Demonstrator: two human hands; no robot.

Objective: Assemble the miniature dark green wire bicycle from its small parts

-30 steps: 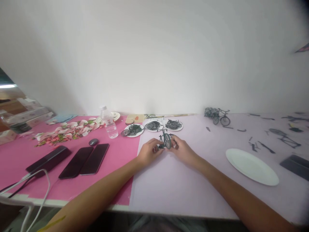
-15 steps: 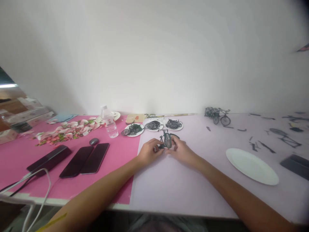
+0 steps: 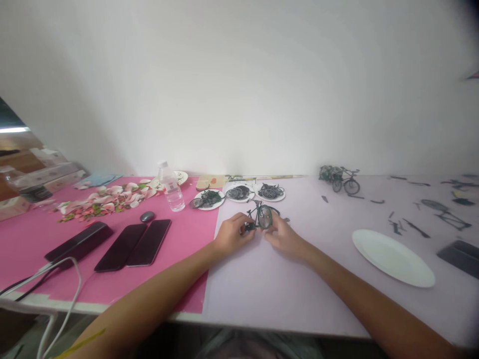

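A small dark toy bicycle (image 3: 258, 215) stands upright between my hands, low over the pale sheet. My left hand (image 3: 234, 234) is closed, its thumb and fingers pinching the bicycle's lower left part. On the other side, my right hand (image 3: 285, 237) is closed on the round toy wheel (image 3: 265, 217), which faces me at the bicycle's right end. Whether the wheel is joined to the frame I cannot tell. Behind the hands stand white plates with dark bicycle parts: one with mixed parts (image 3: 209, 200), one with wheels (image 3: 239, 193) and one with thin pieces (image 3: 270, 192).
Toy bicycles (image 3: 342, 180) stand by the wall at right. A white plate (image 3: 392, 258) and loose dark parts (image 3: 415, 228) lie on the right. Leftward are a water bottle (image 3: 172, 187), phones (image 3: 149, 243), a mouse (image 3: 147, 216), a black box (image 3: 78, 242) and pink petals (image 3: 108, 202).
The wheel at the bicycle's right has turned to face me more and shifted slightly right with my right hand. My left hand keeps its hold. The whole view has shifted slightly.
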